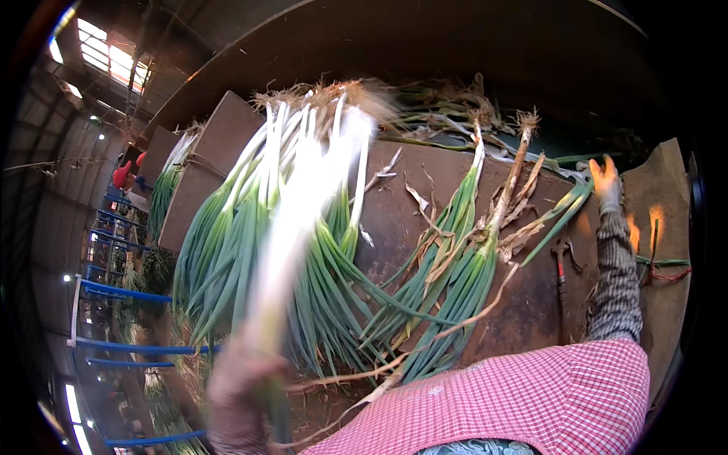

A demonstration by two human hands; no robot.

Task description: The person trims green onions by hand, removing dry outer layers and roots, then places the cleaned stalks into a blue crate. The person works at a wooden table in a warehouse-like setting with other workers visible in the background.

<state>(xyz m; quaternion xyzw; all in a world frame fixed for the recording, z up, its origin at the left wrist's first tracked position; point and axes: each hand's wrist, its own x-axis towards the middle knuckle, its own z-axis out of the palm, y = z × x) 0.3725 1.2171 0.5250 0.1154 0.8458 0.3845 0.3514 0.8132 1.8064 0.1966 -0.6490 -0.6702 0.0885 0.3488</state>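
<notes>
My left hand (pixel 246 371), smeared by motion, is closed round a long spring onion (pixel 292 235). Its bright white stalk slants up across the pile, and green leaves hang below the hand. At the far right, my right hand (pixel 605 182), in an orange-tinted glove, grips the ends of some spring onion leaves (pixel 565 212), green with dry yellowed strips. Left of centre lies a large pile of spring onions (pixel 227 205), white stalks clean and roots pointing away. Several onions with brown, dry outer leaves (pixel 470 273) rest on the board between my hands.
The brown board (pixel 402 197) has a discard heap of leaves and roots (pixel 447 106) along its far side. A red-handled tool (pixel 561 273) lies near my right forearm. Blue metal rails (pixel 125 290) and another onion bundle (pixel 168 178) stand at the left.
</notes>
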